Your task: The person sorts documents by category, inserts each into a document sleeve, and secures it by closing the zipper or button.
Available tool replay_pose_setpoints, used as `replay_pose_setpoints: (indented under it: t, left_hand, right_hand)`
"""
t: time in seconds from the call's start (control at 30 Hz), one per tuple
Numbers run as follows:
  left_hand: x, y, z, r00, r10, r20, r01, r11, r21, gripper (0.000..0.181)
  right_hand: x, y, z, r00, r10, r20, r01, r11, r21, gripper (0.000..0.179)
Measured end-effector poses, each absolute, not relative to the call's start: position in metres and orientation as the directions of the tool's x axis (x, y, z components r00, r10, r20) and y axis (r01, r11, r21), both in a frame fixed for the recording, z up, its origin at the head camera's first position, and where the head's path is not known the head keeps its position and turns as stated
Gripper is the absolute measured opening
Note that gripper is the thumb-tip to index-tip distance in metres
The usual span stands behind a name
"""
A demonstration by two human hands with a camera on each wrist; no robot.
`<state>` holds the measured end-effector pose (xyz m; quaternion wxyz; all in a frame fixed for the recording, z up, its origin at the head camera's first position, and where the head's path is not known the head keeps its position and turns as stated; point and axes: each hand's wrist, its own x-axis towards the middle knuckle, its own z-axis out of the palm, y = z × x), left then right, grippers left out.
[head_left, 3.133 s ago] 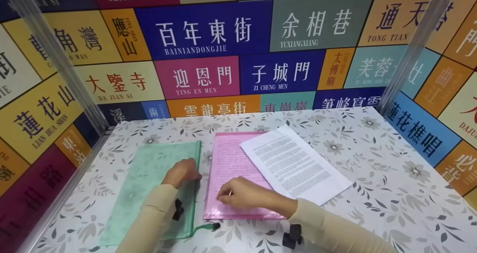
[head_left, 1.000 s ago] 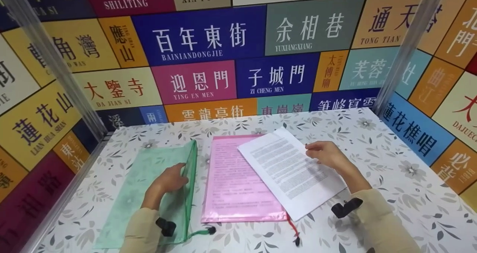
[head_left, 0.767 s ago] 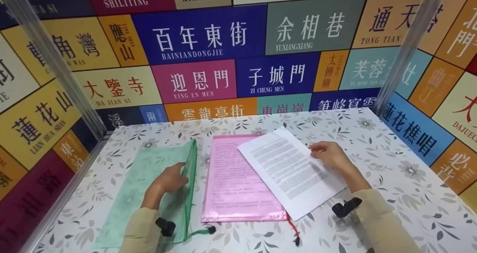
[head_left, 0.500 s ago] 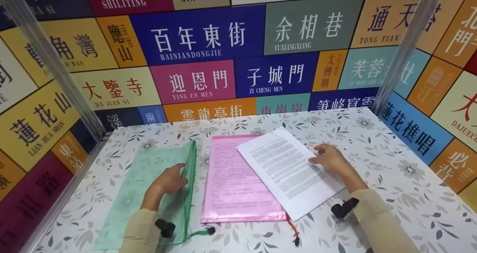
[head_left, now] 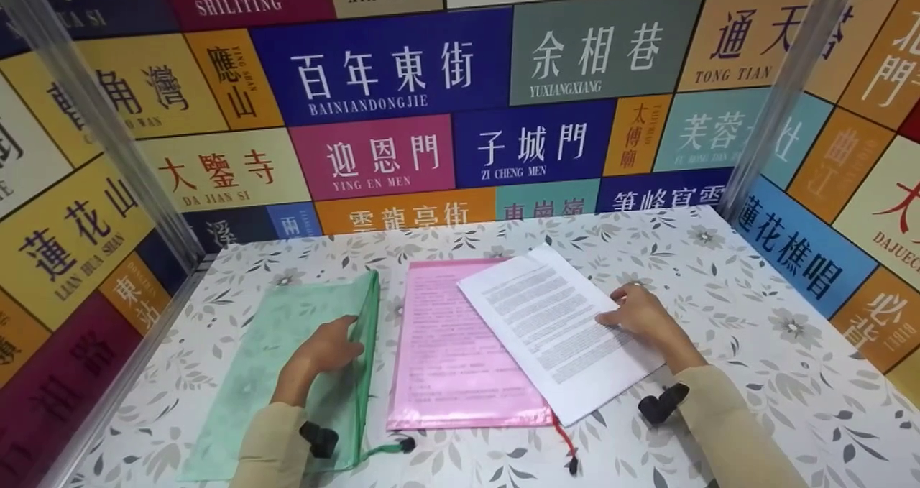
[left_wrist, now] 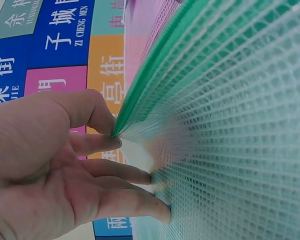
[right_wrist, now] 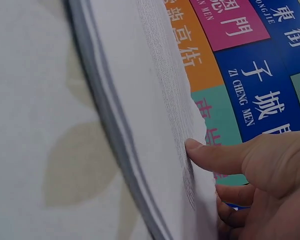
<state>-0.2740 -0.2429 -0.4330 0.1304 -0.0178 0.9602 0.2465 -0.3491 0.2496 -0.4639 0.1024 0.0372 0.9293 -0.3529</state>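
My left hand (head_left: 325,348) pinches the zip edge of a green mesh zip pouch (head_left: 266,344), which lies at the left of the table. That edge is raised, and in the left wrist view the green mesh (left_wrist: 240,150) slopes away from the fingertips (left_wrist: 160,209). On the right, my right hand (head_left: 643,319) holds the right edge of a stack of printed papers (head_left: 553,330). The right wrist view shows the thumb on top of the stack, with the other fingers partly hidden behind its edge. The papers partly cover a pink zip pouch (head_left: 453,351) that has a printed page inside.
The table (head_left: 747,380) has a white cloth with grey leaves and flowers. A green zip pull (head_left: 388,447) and a red zip pull (head_left: 566,445) lie near the front. Clear upright posts (head_left: 762,114) stand at both sides, before a colourful wall of signs (head_left: 381,71).
My right hand has left the pink pouch for the papers' right edge, then slid slightly down along it. My left hand has raised the green pouch's zip edge and since stayed still.
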Motion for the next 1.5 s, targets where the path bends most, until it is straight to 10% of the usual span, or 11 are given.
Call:
replay_pose_setpoints:
  t: [0.73,1.5]
  left_hand:
    - [-0.267,-0.245,-0.435,-0.971,0.001,-0.239,-0.125,0.852,0.508,0.056]
    - [-0.262,-0.251,-0.435,-0.993,-0.055,-0.102,-0.107,0.773,0.625,0.048]
  right_hand:
    - [-0.345,0.253,-0.443,-0.963,-0.107,-0.247,0.092,0.730,-0.677,0.050]
    - [-0.332,0.231,-0.414,-0.971,-0.215,-0.104,0.025,0.343,-0.939,0.039]
